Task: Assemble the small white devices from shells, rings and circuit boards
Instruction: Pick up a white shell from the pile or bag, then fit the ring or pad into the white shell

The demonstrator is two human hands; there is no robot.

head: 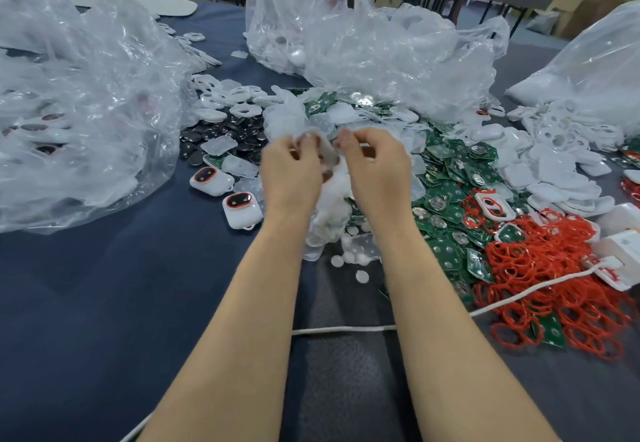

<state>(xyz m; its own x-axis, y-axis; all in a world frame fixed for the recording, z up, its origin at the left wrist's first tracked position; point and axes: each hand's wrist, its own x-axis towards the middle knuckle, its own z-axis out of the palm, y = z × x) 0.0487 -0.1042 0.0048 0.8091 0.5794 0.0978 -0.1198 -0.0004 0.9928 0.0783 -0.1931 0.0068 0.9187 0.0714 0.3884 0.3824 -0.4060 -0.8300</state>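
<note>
The left hand and right hand pinch a frosted, translucent plastic piece with curled fingers above the dark cloth-covered counter. Flat green circuit boards, thin red rings and smooth rounded white shells lie heaped to the right. Two assembled devices sit to the left.

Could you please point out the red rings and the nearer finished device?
red rings [554,251], head view, middle of the heap.
nearer finished device [241,212], head view, white body below its dark window.
</note>
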